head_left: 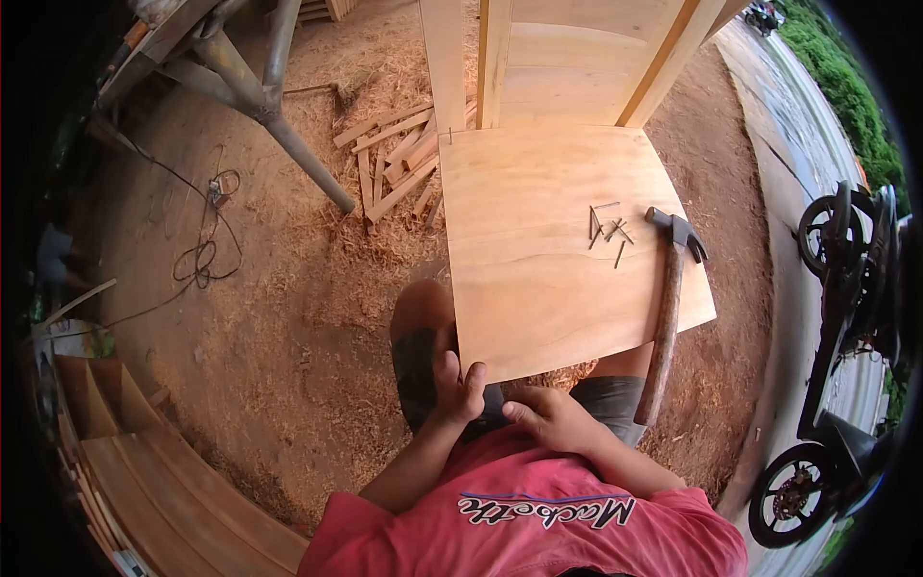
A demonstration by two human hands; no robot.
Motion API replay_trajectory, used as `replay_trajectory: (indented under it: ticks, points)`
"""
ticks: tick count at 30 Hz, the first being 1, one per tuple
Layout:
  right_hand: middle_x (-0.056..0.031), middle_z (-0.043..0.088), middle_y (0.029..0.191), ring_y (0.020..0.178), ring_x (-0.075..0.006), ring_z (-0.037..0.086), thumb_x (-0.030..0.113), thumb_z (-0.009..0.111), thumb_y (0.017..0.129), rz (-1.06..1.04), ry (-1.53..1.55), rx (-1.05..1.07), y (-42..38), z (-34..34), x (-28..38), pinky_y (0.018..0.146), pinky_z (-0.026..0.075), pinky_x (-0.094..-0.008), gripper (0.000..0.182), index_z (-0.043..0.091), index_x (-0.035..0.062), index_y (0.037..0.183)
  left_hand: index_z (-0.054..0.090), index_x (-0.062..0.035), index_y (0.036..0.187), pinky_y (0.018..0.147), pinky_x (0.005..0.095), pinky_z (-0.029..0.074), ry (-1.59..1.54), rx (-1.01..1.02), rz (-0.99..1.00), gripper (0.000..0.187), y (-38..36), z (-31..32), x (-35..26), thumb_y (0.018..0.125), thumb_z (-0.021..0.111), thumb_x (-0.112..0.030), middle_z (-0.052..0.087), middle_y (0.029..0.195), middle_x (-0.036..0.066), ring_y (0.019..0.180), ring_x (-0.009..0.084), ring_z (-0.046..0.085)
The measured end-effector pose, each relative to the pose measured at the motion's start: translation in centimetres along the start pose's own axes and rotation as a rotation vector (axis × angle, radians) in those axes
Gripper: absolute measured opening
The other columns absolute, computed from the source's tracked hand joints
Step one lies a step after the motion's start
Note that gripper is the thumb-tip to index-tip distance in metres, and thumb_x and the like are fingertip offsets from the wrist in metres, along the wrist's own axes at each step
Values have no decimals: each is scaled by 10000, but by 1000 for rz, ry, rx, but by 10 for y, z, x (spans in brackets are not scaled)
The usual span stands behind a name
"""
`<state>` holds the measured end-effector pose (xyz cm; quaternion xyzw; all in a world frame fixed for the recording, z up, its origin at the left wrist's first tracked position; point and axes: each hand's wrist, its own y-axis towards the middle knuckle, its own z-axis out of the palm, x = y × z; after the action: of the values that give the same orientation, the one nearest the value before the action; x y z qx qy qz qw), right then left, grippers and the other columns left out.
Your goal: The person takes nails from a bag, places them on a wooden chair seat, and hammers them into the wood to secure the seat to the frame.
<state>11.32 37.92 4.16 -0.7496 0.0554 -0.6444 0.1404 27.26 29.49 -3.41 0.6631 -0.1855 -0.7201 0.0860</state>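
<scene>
A pale plywood panel [548,298] lies flat in front of me, reaching over my lap. My left hand [458,389] is at its near left corner, the thumb along the top and the fingers at the side edge, partly hidden. Just below the panel's near edge, my right hand [553,418] rests by my lap, thumb apart from the fingers, holding nothing visible. A claw hammer [670,298] lies along the panel's right side, its wooden handle extending past the near edge. Several loose nails [610,231] are scattered left of the hammer head.
An upright wooden frame [577,67] stands at the panel's far end. Cut wood strips [399,159] are piled on the shaving-covered ground. A metal-legged stand [308,163] and a coiled cable [200,264] are to the left, wooden boards [173,490] lower left, motorcycles [827,385] right.
</scene>
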Motion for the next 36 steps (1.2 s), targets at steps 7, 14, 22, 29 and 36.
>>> replay_trajectory:
  ticks: [7, 14, 22, 29, 36]
  points:
    - [-102, 629, 803, 736, -277, 591, -13, 755, 698, -723, -502, -416, 4, -12, 30, 714, 476, -380, 279, 647, 9, 955, 513, 92, 1219, 886, 437, 438, -16, 13, 34, 495, 2, 2, 9, 955, 477, -324, 518, 1188, 231, 1052, 334, 540]
    - [-155, 650, 1085, 1015, -351, 598, 100, 798, 709, -505, -661, -381, 20, -7, 45, 889, 481, -431, 399, 652, 21, 1071, 509, 93, 1194, 885, 451, 437, 125, 120, 211, 568, 14, -13, 15, 961, 509, -425, 527, 1139, 228, 1010, 350, 554]
    - [-106, 593, 1262, 1196, -316, 541, 310, 784, 731, -587, -880, -325, 39, 30, 37, 1033, 371, -504, 521, 630, 117, 1190, 500, 43, 1331, 1067, 424, 411, -40, 265, -82, 623, 136, -86, 44, 933, 647, -414, 568, 1309, 176, 1265, 291, 529]
    - [-55, 575, 1363, 1278, -271, 523, 315, 728, 790, -534, -1067, -240, 37, 28, 35, 1082, 325, -496, 509, 626, 191, 1273, 348, 13, 1462, 1119, 436, 370, 28, 95, -46, 905, 297, -18, 98, 756, 815, -306, 477, 1412, 207, 1343, 317, 447]
    - [-47, 587, 1359, 1267, -264, 540, 345, 735, 802, -520, -1044, -297, 38, 29, 33, 1078, 343, -492, 488, 640, 187, 1254, 386, -7, 1465, 1041, 359, 450, -363, 197, -326, 874, 306, 1, 104, 713, 808, -148, 597, 1312, 144, 1211, 249, 573]
